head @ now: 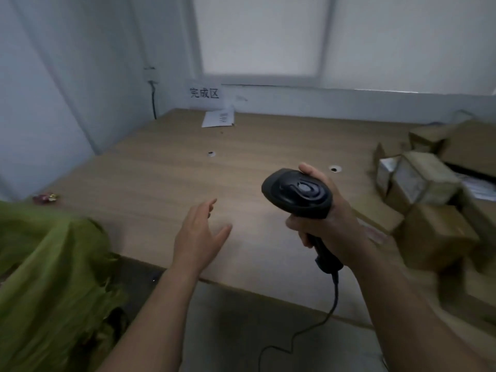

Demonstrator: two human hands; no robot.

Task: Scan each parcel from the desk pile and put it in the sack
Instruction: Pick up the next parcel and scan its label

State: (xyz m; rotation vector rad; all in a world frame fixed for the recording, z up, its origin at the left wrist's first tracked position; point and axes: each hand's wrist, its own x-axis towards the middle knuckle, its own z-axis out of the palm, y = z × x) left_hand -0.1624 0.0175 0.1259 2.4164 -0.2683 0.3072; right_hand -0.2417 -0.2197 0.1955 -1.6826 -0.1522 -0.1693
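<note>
Parcel-handling room. Cardboard parcels [429, 189] lie piled right of the right hand [330, 224], which grips a barcode scanner [298, 193]. A green sack [51, 264] hangs left of the left hand [197, 234]. A printed wall sign [204, 93] is posted beyond both.

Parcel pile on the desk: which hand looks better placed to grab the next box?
Probably the left hand: it hovers open and empty over the desk. The right hand is nearer the parcel pile but grips the scanner, so it cannot easily take a box.

Both forearms raised; left hand [198, 237] fingers loosely extended; right hand [332, 224] grips scanner [298, 191].
</note>
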